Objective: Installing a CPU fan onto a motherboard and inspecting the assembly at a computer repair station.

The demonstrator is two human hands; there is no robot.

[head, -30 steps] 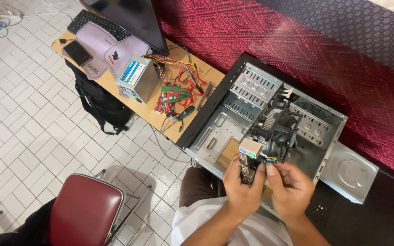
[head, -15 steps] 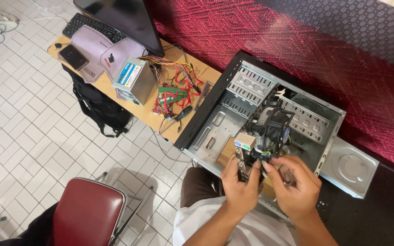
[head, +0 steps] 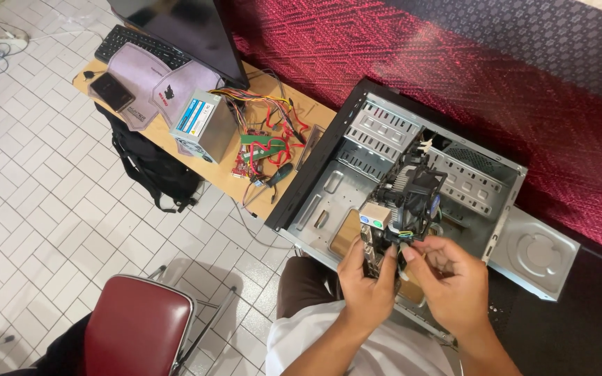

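An open grey computer case (head: 346, 181) lies on its side on a dark table. Both my hands hold a motherboard (head: 377, 223) upright over it, with a black cooler fan (head: 416, 191) on top. My left hand (head: 367, 282) grips the board's near edge from below. My right hand (head: 451, 278) pinches a small connector or cable at the fan's base, beside the left fingers. Part of the board is hidden behind my hands.
A wooden desk (head: 231, 177) to the left carries a power supply box (head: 203, 125), loose red cables and green cards (head: 263, 150), a keyboard (head: 141, 45), a phone (head: 111, 90) and a monitor (head: 189, 28). A black backpack (head: 151, 170) and a red chair (head: 137, 327) stand on the tiled floor.
The view has shifted slightly. My hands and the motherboard have stayed over the case, with my right fingers moving closer to the fan's base.
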